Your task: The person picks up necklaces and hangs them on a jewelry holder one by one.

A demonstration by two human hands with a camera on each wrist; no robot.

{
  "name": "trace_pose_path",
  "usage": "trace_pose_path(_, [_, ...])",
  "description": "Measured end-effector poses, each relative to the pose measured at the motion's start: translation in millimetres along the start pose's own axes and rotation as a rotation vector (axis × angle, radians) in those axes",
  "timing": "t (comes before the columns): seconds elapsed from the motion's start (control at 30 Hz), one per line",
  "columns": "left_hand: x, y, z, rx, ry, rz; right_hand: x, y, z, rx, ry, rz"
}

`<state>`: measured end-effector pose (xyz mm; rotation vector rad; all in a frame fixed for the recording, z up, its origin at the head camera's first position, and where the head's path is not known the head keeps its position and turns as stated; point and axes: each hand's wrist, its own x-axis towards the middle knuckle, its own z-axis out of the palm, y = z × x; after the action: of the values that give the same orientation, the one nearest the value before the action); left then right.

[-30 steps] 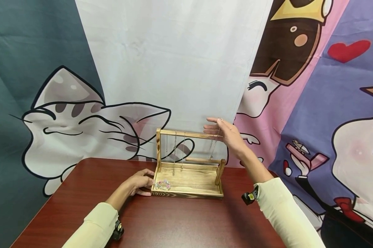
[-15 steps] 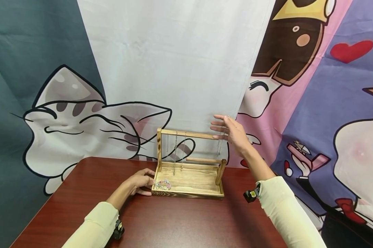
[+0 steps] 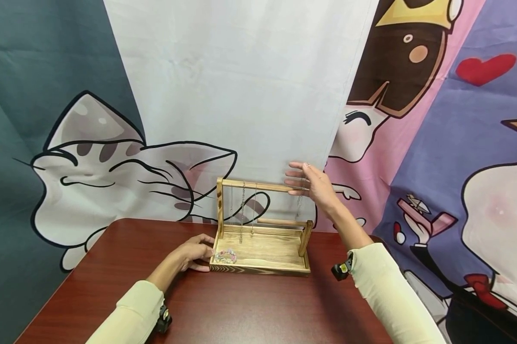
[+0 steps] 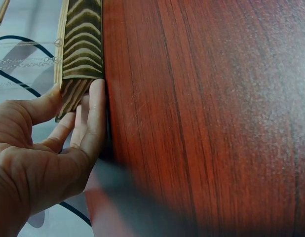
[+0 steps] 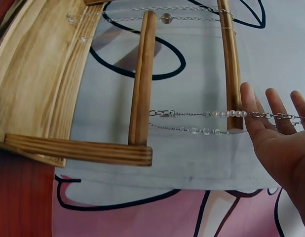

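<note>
A wooden jewelry stand, a shallow tray with two horizontal bars, sits on the table. My left hand grips its left end, thumb at the rim and fingers along the lower edge, as the left wrist view shows close up. Beside the free right end of the upper bar, my right hand holds up a silver chain necklace with pearl-like and clear beads. One strand crosses in front of the bar's end; the other passes behind. The pinching thumb lies outside the right wrist view.
Several thin chain necklaces hang from the upper bar's left half. A pastel bead bracelet lies in the tray's front left corner. The red-brown table ends at a cartoon-printed cloth backdrop.
My right hand shifted slightly right with the necklace, then back left towards the upper bar's end. The left hand and the stand have stayed in place.
</note>
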<state>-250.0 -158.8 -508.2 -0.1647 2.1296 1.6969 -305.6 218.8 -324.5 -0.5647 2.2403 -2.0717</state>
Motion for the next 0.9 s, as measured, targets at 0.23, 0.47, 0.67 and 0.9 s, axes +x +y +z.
trace_pose_path(0.23, [-0.2, 1.1, -0.3, -0.005, 0.003, -0.009, 3, 3, 14, 0.021, -0.048, 0.003])
trace_pose_path(0.47, [1.2, -0.2, -0.3, -0.002, -0.007, -0.001, 5, 7, 26, 0.004, -0.062, 0.000])
trace_pose_path(0.67, [1.7, -2.0, 0.0, 0.001, -0.007, 0.006, 5, 11, 35, -0.015, -0.094, 0.008])
trace_pose_path(0.9, [0.8, -2.1, -0.2, -0.008, -0.005, 0.005, 7, 14, 47, -0.019, -0.113, 0.021])
